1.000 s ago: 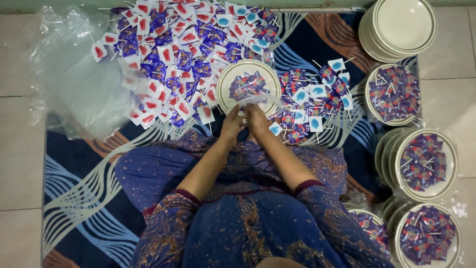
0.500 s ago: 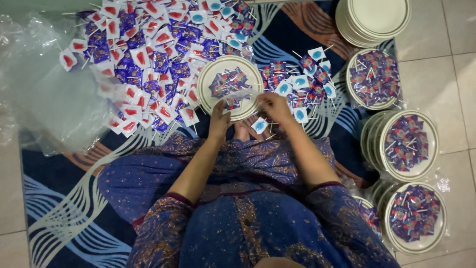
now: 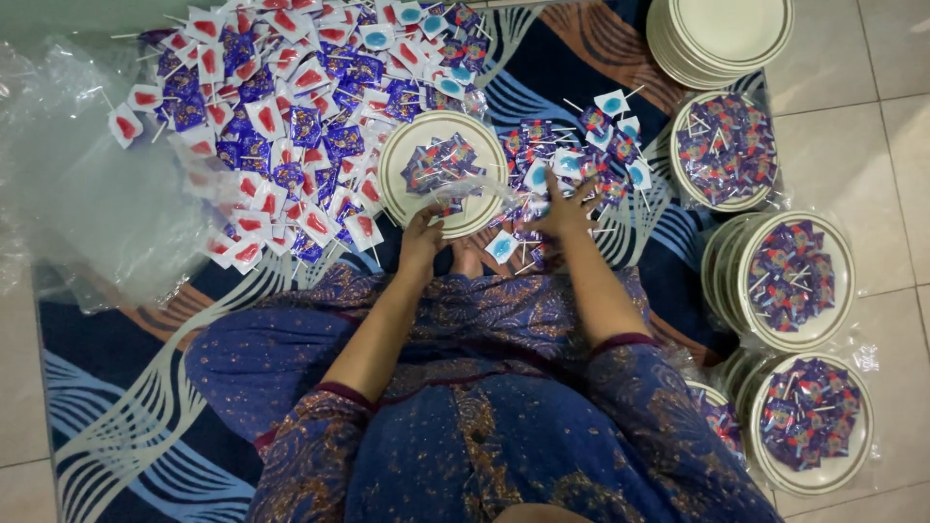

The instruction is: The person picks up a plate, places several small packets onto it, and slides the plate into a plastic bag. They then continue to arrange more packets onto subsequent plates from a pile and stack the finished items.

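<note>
A cream plate (image 3: 405,155) with several wrapped lollipops on it lies on the blue patterned rug just beyond my knees. My left hand (image 3: 422,235) grips the plate's near rim together with a clear plastic wrap (image 3: 467,190) that trails off the plate to the right. To the right of the plate my right hand (image 3: 562,208) rests with fingers spread on a small pile of blue-wrapped lollipops (image 3: 572,160). A big heap of red and blue wrapped lollipops (image 3: 281,116) lies to the plate's left.
A stack of bare cream plates (image 3: 722,39) stands at the top right. Below it several wrapped plates filled with lollipops (image 3: 725,150) (image 3: 794,281) (image 3: 812,421) line the rug's right edge. Crumpled clear plastic bags (image 3: 77,194) lie at the left. Tiled floor surrounds the rug (image 3: 116,416).
My right hand left the plate's rim and went right onto the small lollipop pile, fingers spreading. My left hand stayed at the plate's near rim. The view shifted slightly.
</note>
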